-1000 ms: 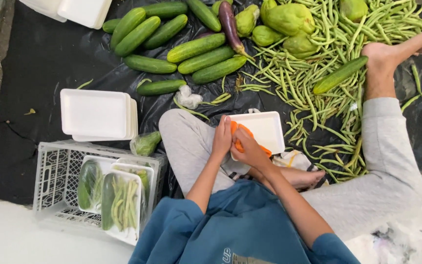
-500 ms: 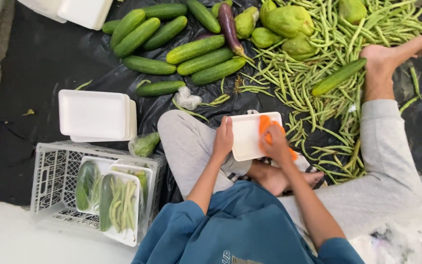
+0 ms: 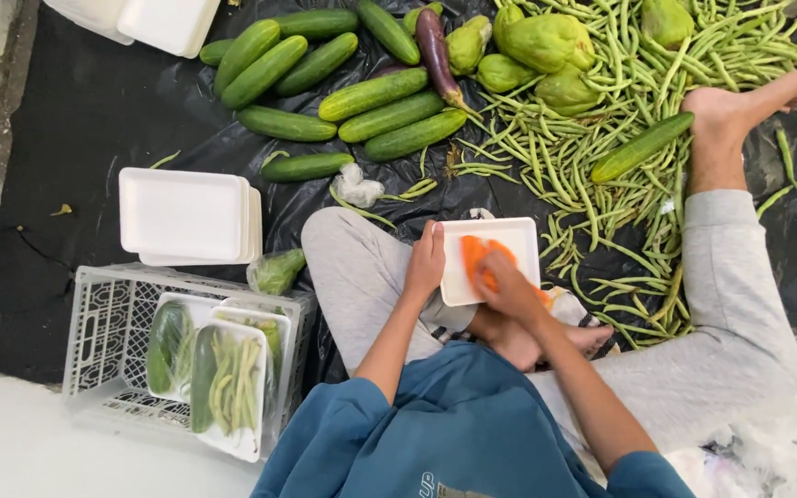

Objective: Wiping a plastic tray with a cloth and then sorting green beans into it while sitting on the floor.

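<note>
I sit on black sheeting with a white foam tray (image 3: 517,242) on my lap. My left hand (image 3: 426,264) grips the tray's left edge. My right hand (image 3: 509,288) presses orange carrot pieces (image 3: 472,251) onto the tray, its fingers closed over them. Long green beans (image 3: 592,166) lie in a heap in front of me and around my right leg.
Several cucumbers (image 3: 373,94), an aubergine (image 3: 435,48) and pale green chayotes (image 3: 546,41) lie ahead. A stack of foam trays (image 3: 186,217) sits to the left. A white plastic crate (image 3: 103,323) holds wrapped trays of vegetables (image 3: 223,373). A bagged vegetable (image 3: 276,271) lies by my left knee.
My right hand has carried the carrot pieces from near my left hand onto the tray. The tray has shifted left and now lies flat under both hands.
</note>
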